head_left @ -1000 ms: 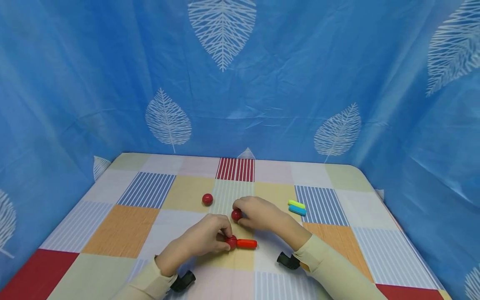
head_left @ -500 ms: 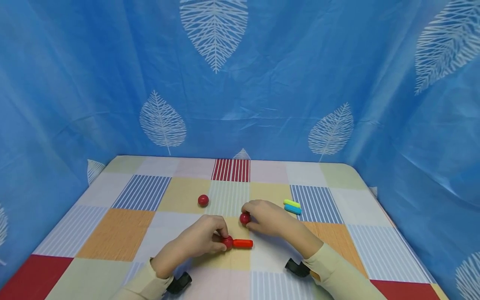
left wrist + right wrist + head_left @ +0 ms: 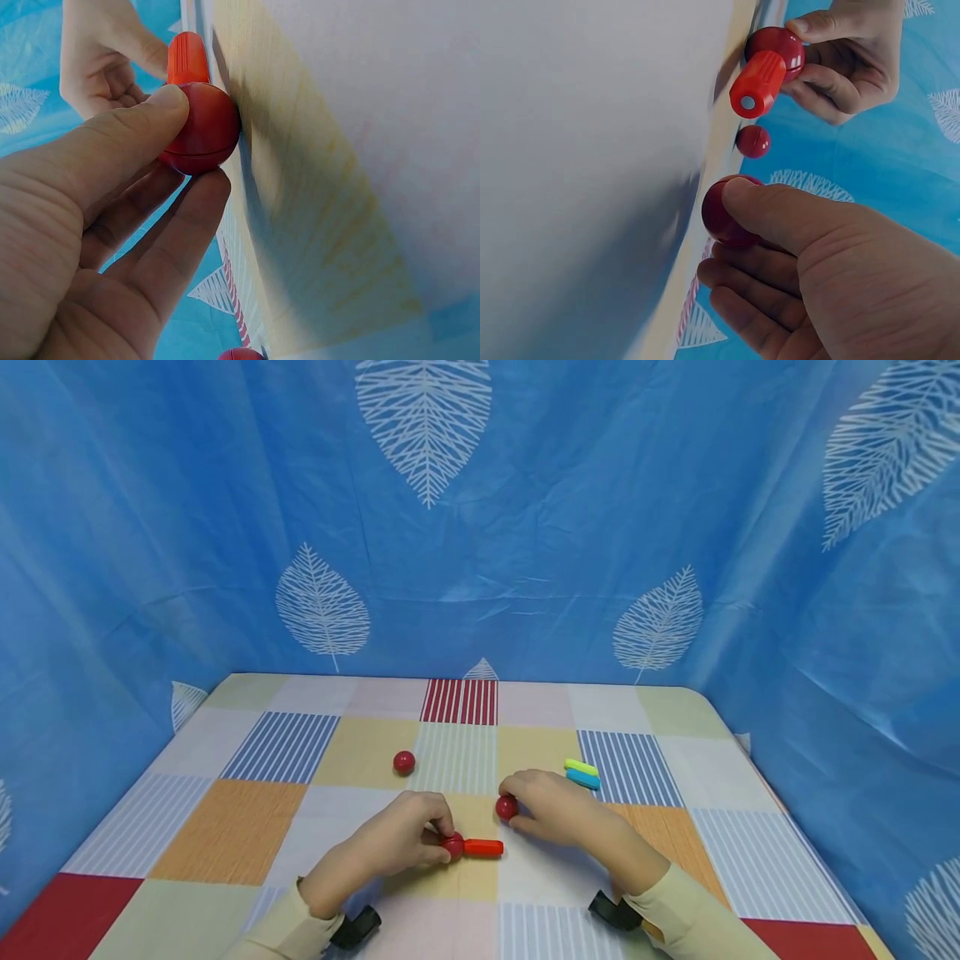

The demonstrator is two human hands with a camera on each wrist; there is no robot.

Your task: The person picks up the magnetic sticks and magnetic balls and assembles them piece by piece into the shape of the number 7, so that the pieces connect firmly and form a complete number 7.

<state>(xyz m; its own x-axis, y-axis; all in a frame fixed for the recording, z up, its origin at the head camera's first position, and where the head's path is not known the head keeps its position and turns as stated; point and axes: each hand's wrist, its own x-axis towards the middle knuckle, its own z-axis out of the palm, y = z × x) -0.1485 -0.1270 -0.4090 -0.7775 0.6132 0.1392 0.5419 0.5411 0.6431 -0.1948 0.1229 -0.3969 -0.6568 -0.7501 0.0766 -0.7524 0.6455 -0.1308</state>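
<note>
1. Orange-red rod (image 3: 483, 848), one, short: lying near the middle of the patchwork-covered table (image 3: 315, 693), between the two hands. Its left end meets the first red ball (image 3: 452, 846).
2. Long axis: crosswise, running left to right from the person's seat, roughly parallel to the far table edge. Free end points to the person's right and, in the right wrist view, shows a small grey disc (image 3: 748, 102).
3. Left hand (image 3: 408, 835): thumb and fingers pinch the first red ball; none wraps the rod. Whether that ball bears on the cloth or sits a hair above it cannot be told.
4. Right hand (image 3: 551, 810): thumb and fingers grasp the second red ball (image 3: 507, 808), near the rod's free end but apart from it, a little farther from the person.
5. Third red ball (image 3: 404, 763): loose, farther back and to the left, touched by neither hand.
6. Yellow rod (image 3: 581, 767) and blue rod (image 3: 582, 779): side by side beyond the right hand.
7. Hazards, by judgement: the rod could swing off line or part from its ball, being steadied at one end only; a slackened pinch could let a smooth ball roll; a knock from the right hand could push the free end askew.
</note>
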